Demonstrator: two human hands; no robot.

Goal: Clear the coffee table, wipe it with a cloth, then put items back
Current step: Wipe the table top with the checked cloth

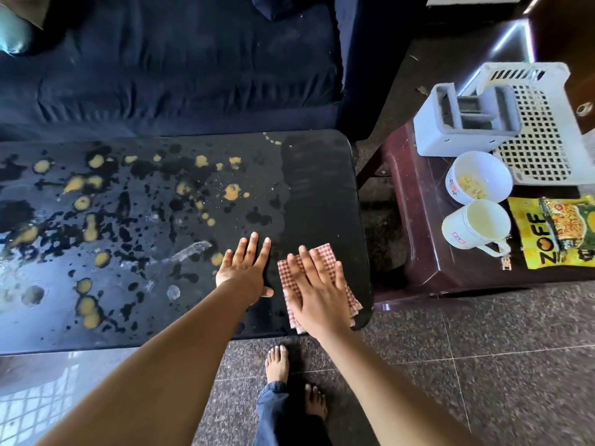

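Note:
The black coffee table point(315, 194) has nothing standing on it and is covered in yellow spots and dark wet blotches over its left and middle; its right strip looks smeared. A red-and-white checked cloth point(322, 252) lies folded near the table's front right corner. My right hand point(317, 291) presses flat on top of the cloth, fingers spread. My left hand point(246, 268) rests flat on the bare tabletop just left of the cloth, fingers apart, holding nothing.
A dark red stool point(418, 226) to the right bears a white bowl point(479, 178) with yellow bits, a white mug point(476, 226), yellow snack packets point(553, 233), a grey holder point(463, 120) and a white basket point(541, 133). A dark blue sofa point(180, 69) runs behind the table. My bare feet point(277, 362) stand on the tiled floor.

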